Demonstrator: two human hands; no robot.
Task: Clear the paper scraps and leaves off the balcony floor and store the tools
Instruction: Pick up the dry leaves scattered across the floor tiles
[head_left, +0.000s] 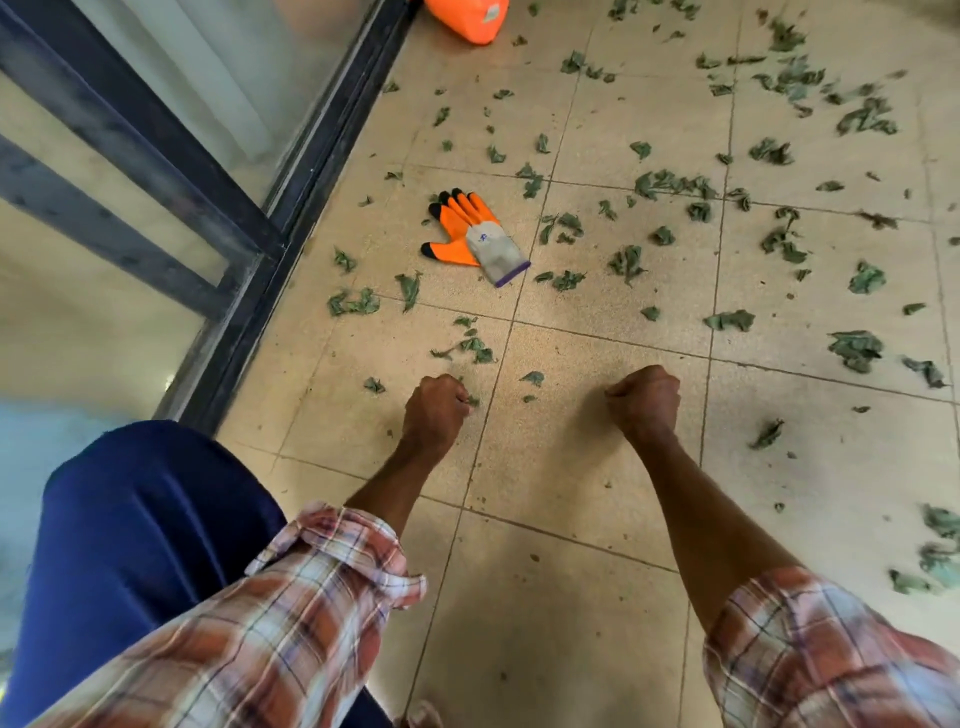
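Several green leaf scraps lie scattered over the beige tiled balcony floor, thickest toward the far right. An orange and grey work glove lies flat on the tiles ahead of me. My left hand is curled into a fist low over the floor, with a small leaf bit right beside its knuckles. My right hand is also curled into a fist, with nothing visible in it. Both hands are well short of the glove.
A dark metal railing with glass panels runs along the left edge of the floor. An orange object stands at the far corner by the railing. My knee in blue trousers fills the lower left.
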